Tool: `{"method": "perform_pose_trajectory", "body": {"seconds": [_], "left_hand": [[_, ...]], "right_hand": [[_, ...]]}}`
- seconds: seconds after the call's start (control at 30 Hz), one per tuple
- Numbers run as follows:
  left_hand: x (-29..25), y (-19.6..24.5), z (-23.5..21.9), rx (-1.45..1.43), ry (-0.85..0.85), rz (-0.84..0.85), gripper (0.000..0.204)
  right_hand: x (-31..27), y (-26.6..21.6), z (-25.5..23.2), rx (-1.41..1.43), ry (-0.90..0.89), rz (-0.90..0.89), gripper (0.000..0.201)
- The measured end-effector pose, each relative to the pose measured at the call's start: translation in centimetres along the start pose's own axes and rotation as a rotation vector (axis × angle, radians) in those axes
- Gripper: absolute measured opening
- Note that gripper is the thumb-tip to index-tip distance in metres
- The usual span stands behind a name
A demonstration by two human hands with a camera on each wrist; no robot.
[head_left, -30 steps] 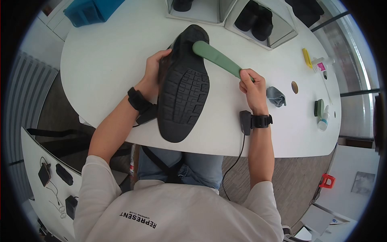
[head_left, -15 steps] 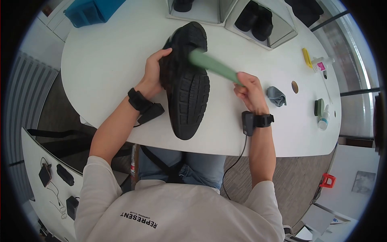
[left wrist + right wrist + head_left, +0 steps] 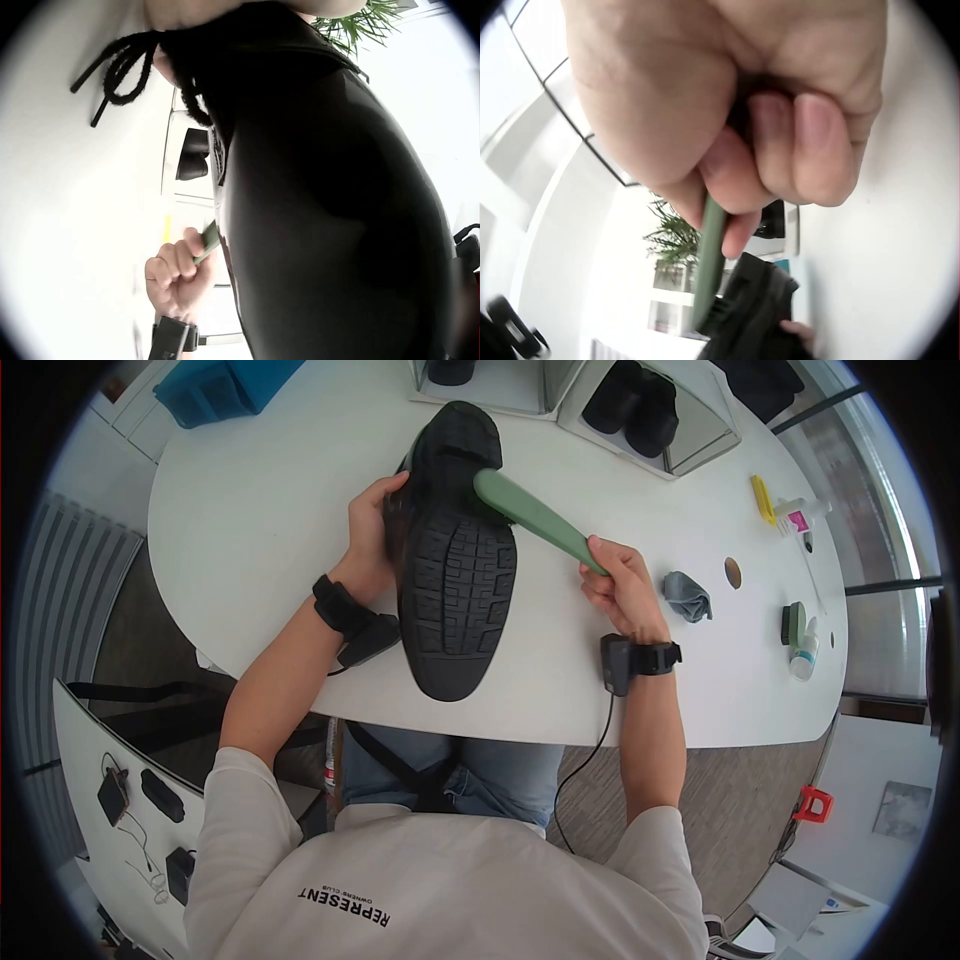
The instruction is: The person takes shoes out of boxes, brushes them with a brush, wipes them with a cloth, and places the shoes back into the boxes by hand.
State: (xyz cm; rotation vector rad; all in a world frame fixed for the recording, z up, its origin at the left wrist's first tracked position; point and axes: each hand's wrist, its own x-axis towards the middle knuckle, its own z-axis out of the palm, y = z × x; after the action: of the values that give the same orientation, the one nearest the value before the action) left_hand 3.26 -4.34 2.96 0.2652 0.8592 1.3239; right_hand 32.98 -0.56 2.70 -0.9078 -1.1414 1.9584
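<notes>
A black lace-up shoe is held up over the table with its treaded sole toward the head camera and its heel away from the person. My left hand grips it by the side, thumb along the edge near the heel. The left wrist view shows the shoe's glossy upper and hanging laces. My right hand pinches a green long-handled brush by its end, fingers curled in the right wrist view. The brush's head overlaps the sole just below the heel; dark bristles show along its side.
On the white table, a grey cloth lies right of the right hand. Farther right are a second green brush, bottles and a yellow item. Boxes with black shoes and a blue container stand at the back.
The shoe has moved slightly away from the person; its sole turned aside, then back toward the head camera. The brush swept along the sole and back, and my right hand has shifted slightly left.
</notes>
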Motion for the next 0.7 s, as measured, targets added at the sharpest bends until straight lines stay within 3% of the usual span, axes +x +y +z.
{"method": "perform_pose_trajectory", "body": {"seconds": [0.1,0.17,0.3,0.37,0.47,0.6,0.7], "left_hand": [[0.1,0.3,-0.2,-0.028,-0.014,-0.062,0.038],[0.1,0.0,-0.1,-0.014,-0.017,-0.026,0.037],[0.3,-0.3,0.1,0.022,-0.006,-0.03,0.036],[0.2,-0.5,0.0,0.058,-0.008,-0.03,0.036],[-0.3,-0.3,0.4,0.046,0.002,-0.036,0.036],[0.0,-0.2,0.1,0.05,-0.013,-0.056,0.037],[-0.4,-0.2,0.6,0.044,0.038,-0.012,0.037]], "right_hand": [[0.0,0.2,1.0,0.016,0.023,-0.003,0.035],[0.0,0.1,1.3,-0.148,0.045,-0.005,0.036],[-0.1,0.1,1.0,-0.071,0.045,-0.058,0.037],[-0.2,0.3,1.1,-0.214,0.014,-0.036,0.037],[-0.2,0.2,1.0,-0.047,0.019,-0.036,0.038],[-0.2,0.5,1.2,-0.145,0.05,0.0,0.037],[-0.4,0.5,1.1,-0.002,-0.041,-0.041,0.038]]}}
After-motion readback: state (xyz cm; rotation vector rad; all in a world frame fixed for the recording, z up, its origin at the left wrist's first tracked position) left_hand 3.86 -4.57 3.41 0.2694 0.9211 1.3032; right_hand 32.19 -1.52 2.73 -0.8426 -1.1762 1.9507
